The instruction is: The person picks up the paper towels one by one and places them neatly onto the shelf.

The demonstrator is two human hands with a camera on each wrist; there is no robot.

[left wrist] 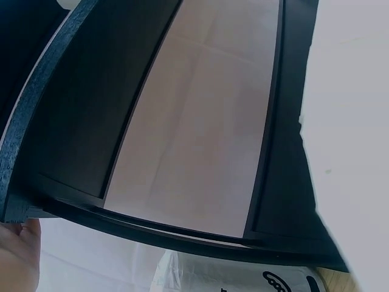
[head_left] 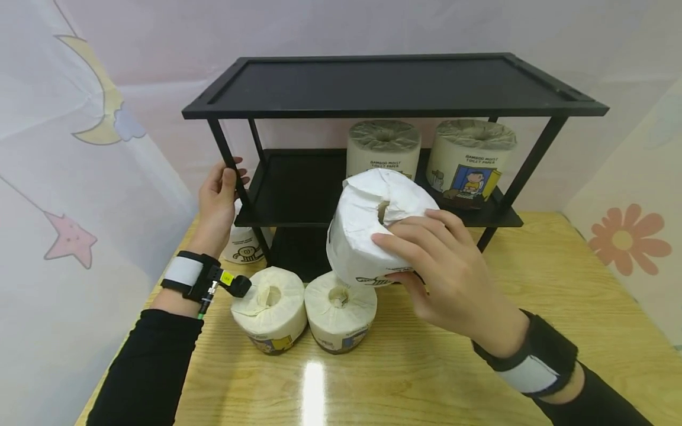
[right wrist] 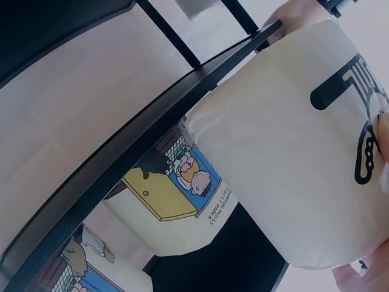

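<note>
My right hand (head_left: 453,272) grips a white wrapped toilet paper roll (head_left: 357,228) by its right side, fingers over the top near the core hole. It is tilted in front of the middle shelf (head_left: 298,183) of a black rack. In the right wrist view this toilet paper roll (right wrist: 273,152) fills the right side, its black line drawing showing. At the rack's left side, my left hand (head_left: 215,198) holds the front post (head_left: 221,142), thumb in front and fingers behind. Two printed toilet paper rolls, one centre (head_left: 383,142) and one right (head_left: 471,165), stand upright on the middle shelf.
Two wrapped rolls, a left one (head_left: 269,307) and a right one (head_left: 341,310), stand side by side on the wooden table (head_left: 426,367) before the rack. Another roll (head_left: 245,245) is partly hidden behind the left post. The rack's top board (head_left: 373,86) overhangs the middle shelf.
</note>
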